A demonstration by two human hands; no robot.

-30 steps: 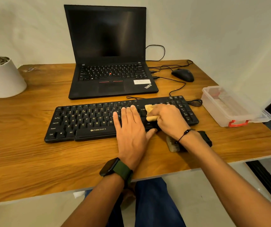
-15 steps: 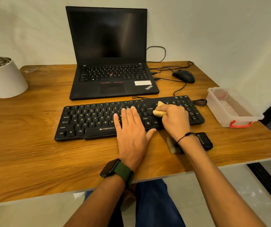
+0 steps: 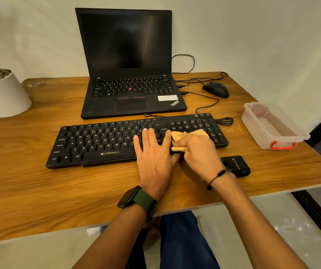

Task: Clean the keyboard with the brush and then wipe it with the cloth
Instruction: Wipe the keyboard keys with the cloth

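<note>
STEP: wiping | GRIP: your right hand [image 3: 196, 150] bunches yellow cloth [image 3: 179, 137] on Zebronics keyboard [image 3: 97, 144], numpad side | left hand [image 3: 153, 152] flat, steadying beside | ADVICE: press lightly, stroke along key rows.

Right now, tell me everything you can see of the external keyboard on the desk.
The keyboard is a black, plastic-looking full-size board with pale key legends, a number pad at its right end and ZEBRONICS printed on its front edge. It lies flat on the wooden desk, just in front of the laptop, its thin cable bunched beside its right end. The left hand rests flat on its keys; the right hand presses a yellow cloth onto its right part.
</note>
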